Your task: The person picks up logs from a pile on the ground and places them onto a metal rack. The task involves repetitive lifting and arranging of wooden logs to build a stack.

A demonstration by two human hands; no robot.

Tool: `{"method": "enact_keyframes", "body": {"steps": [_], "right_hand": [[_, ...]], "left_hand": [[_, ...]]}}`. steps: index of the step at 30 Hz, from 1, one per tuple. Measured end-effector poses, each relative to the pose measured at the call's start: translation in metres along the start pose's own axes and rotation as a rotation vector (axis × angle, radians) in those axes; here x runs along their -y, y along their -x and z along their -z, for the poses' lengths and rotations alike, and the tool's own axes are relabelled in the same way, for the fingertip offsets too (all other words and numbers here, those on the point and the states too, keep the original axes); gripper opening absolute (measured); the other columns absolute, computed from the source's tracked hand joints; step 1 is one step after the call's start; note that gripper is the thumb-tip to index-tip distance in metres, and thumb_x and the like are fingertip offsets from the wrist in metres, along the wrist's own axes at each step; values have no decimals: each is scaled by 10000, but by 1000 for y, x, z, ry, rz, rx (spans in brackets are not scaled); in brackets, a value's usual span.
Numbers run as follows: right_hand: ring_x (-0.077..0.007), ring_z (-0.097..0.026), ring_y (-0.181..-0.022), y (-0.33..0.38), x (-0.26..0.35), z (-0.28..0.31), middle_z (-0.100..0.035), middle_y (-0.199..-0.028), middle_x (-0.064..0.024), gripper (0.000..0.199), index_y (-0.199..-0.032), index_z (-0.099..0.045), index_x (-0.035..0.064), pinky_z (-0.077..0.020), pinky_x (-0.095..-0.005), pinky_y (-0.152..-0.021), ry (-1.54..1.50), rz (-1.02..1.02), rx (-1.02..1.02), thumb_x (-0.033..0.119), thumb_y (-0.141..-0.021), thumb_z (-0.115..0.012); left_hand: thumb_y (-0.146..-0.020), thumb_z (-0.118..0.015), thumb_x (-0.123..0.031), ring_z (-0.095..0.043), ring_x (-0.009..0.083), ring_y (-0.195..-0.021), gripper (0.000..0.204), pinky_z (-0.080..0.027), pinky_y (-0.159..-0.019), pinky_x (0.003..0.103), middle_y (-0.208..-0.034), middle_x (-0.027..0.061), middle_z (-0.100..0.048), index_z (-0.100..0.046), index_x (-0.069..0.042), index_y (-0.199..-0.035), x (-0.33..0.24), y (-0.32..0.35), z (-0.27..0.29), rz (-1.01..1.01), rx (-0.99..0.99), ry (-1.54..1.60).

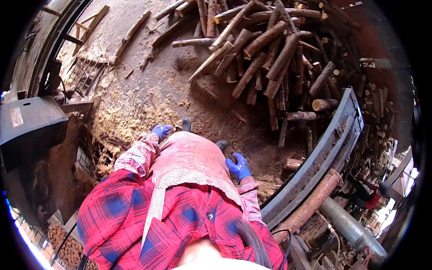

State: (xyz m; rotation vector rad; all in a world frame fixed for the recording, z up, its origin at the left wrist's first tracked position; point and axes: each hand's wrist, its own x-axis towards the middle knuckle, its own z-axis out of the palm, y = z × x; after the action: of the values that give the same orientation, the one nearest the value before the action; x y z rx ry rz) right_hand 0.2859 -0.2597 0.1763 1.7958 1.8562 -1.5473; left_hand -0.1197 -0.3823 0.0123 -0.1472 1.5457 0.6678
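Observation:
My left hand, in a blue glove, hangs beside the pink apron over sawdust-covered ground. Its fingers look loosely apart, with nothing visible in them. On the other side of the apron, my right hand, gloved in blue too, is held with thumb and fingers spread and holds nothing. It is nearest to the grey metal trough at the right, with a gap between them. A peeled brown log lies along that trough. Dark boot tips show past the apron's far edge.
A big heap of cut logs fills the far middle and right. Wood chips cover the ground at left, near a dark metal machine housing. A thick metal pipe runs at the lower right. A person in red is at the far right.

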Motion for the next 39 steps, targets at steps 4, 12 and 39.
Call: {"method": "enact_keyframes", "body": {"steps": [4, 12, 39], "right_hand": [[-330, -558, -1145, -35, 6, -3, -562, -1246, -239, 785, -1285, -478, -73, -434, -395, -982, -43, 4, 24, 431, -740, -733], [-276, -600, -1027, -106, -19, -2, -609, -1158, -206, 696, -1240, -525, -57, -479, -372, -890, -47, -105, 30, 397, -755, -730], [-225, -579, -1040, -757, 30, -68, -618, -1130, -86, 481, -1235, -550, 20, -459, -364, -954, -1024, -18, -23, 190, -819, -721]], "left_hand": [[-873, -630, -310, -388, 101, -407, 263, -249, -363, 261, -554, -32, -456, -508, -188, -675, 10, -9, 2, 26, 12, 69], [-826, -701, -250, -435, 91, -457, 190, -333, -393, 250, -607, 0, -514, -635, -71, -831, -20, -91, -6, 54, -45, -71], [-607, -813, -396, -612, 264, -991, 827, -482, -859, 355, -1076, 159, -633, -484, -60, -1288, -253, -484, -105, -535, -17, -492]]}}
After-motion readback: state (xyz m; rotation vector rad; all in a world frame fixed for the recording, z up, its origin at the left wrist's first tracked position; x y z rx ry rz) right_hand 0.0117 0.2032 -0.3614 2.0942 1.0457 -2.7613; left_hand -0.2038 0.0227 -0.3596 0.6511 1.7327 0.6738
